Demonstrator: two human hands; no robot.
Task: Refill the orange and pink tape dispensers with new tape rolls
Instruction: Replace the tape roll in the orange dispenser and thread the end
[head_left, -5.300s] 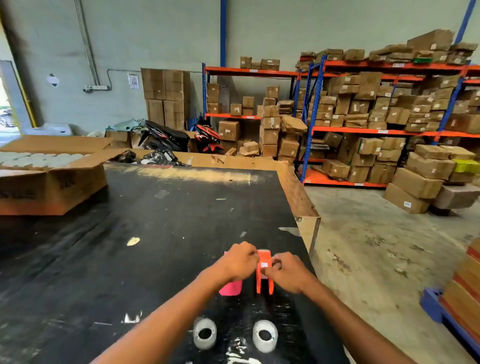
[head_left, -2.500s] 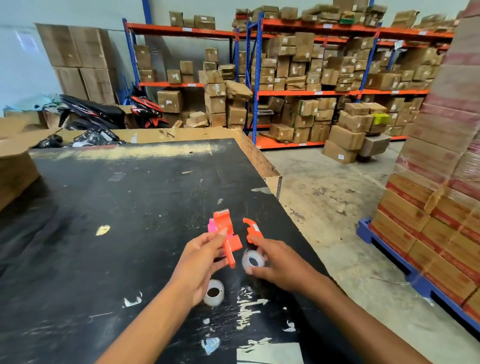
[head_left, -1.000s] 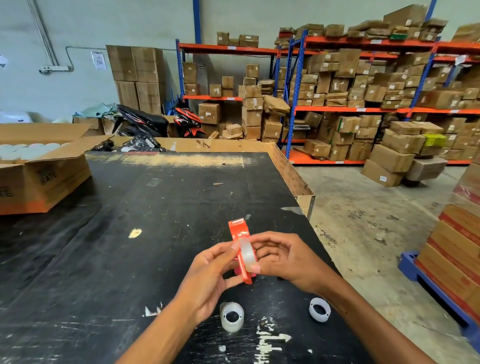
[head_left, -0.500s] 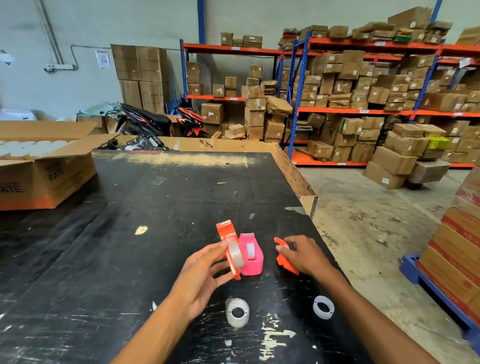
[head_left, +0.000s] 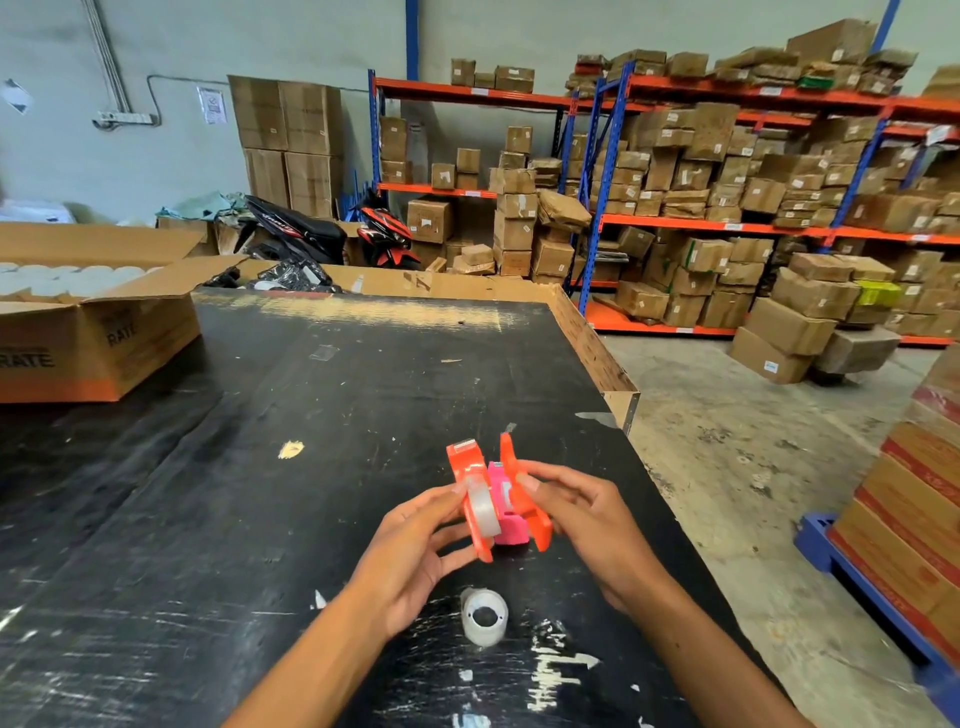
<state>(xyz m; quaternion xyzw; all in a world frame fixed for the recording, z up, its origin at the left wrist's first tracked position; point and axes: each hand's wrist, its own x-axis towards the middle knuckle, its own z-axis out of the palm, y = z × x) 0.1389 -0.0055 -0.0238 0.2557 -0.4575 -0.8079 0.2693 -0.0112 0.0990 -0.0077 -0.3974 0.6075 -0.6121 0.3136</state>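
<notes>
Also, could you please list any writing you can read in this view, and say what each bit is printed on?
"RATE", side flap face of the open cardboard box on the table's left.
"RATE", larger, cut off at the picture's left edge, on the same box's front.
Paper notice on the wall: too blurred to read.
White labels on the shelf boxes: too small to read.
Orange dispenser and pink dispenser: no writing visible.

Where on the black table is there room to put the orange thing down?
The middle of the black table is bare, between the open cardboard box and your left hand. It is crowded near you, around the pink dispenser and the spare tape roll.
</notes>
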